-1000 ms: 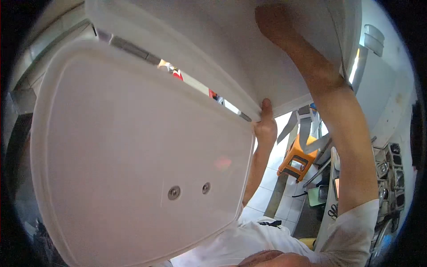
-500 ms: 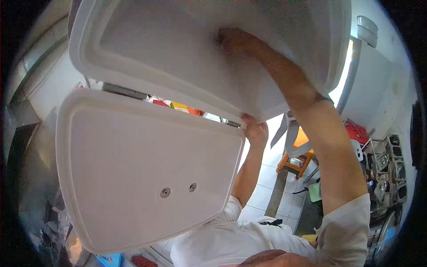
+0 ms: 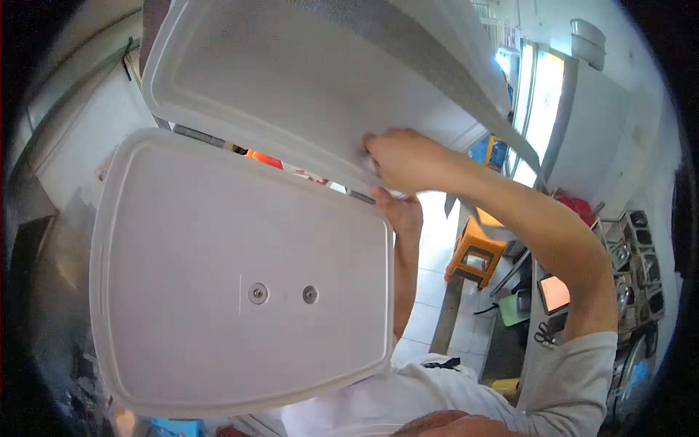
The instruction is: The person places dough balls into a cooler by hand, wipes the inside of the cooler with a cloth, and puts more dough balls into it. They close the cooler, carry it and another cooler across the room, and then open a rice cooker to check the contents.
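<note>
Two white plastic panels with rounded, raised rims fill much of the view, a narrow gap between them. The lower panel (image 3: 218,240) faces me and has two round screws set in it. The upper panel (image 3: 269,80) tilts away above it, with a grey frame bar (image 3: 451,73) across its right side. My left hand (image 3: 402,211) grips the panel edge at the right end of the gap, thumb up. My right hand (image 3: 404,160) presses against the lower right of the upper panel with curled fingers. What is in them, if anything, is hidden.
A grey metal bar (image 3: 200,136) shows in the gap. Beyond on the right stand an orange stool (image 3: 473,251), a rack of glassware (image 3: 630,269), scissors (image 3: 545,334) and a green item (image 3: 513,309). A bright window (image 3: 535,109) is behind, and white floor tiles (image 3: 429,320) lie below.
My right hand has come down from the middle of the upper panel to near the gap. The upper panel has tilted, and its grey bar now shows. My left hand keeps its grip.
</note>
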`<action>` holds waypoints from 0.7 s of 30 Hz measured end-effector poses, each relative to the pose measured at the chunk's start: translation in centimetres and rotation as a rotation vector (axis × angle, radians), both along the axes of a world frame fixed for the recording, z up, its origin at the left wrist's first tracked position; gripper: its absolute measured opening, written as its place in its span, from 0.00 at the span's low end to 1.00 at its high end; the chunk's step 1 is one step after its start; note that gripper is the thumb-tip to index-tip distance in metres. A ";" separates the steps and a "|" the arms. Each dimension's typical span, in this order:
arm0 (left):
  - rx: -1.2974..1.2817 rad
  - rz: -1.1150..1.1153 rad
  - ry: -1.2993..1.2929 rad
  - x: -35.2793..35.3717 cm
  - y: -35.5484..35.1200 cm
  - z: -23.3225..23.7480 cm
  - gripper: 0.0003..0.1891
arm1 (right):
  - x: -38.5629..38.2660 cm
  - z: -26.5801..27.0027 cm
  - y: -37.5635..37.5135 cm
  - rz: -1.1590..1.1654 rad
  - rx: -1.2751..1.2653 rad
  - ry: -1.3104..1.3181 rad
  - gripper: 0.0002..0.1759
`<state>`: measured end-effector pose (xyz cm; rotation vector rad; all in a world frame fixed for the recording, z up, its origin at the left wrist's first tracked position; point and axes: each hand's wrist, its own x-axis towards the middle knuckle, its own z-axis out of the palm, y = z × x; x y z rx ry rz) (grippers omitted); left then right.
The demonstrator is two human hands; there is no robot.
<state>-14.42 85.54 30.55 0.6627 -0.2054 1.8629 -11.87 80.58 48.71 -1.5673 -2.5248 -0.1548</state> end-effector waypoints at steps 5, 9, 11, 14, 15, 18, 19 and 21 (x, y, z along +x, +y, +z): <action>-0.185 -0.122 -0.084 -1.4 0.8 -1.6 0.20 | 3.6 5.2 -2.0 0.096 0.094 0.174 0.14; -0.122 -0.082 -0.072 -1.5 0.6 -0.6 0.17 | 0.9 6.0 3.7 0.127 1.371 0.030 0.12; -0.036 -0.003 0.045 -2.0 0.0 -0.7 0.17 | -0.2 7.3 7.9 0.053 1.351 -0.045 0.12; -0.120 0.075 0.006 -2.1 -1.1 1.3 0.13 | -1.3 9.0 11.5 -0.113 1.166 -0.106 0.12; -0.165 0.092 -0.056 -1.5 -1.6 2.2 0.12 | -1.3 9.0 12.5 -0.152 1.120 -0.132 0.12; -0.216 0.029 -0.179 -1.7 -2.9 5.0 0.15 | -1.1 9.9 11.5 -0.213 1.060 -0.170 0.13; -0.222 -0.016 -0.145 -1.8 -2.4 3.8 0.16 | -0.9 10.2 11.1 -0.213 1.054 -0.182 0.13; -0.191 0.002 -0.145 -1.4 -2.1 4.0 0.19 | -0.8 11.1 10.3 -0.223 1.044 -0.203 0.13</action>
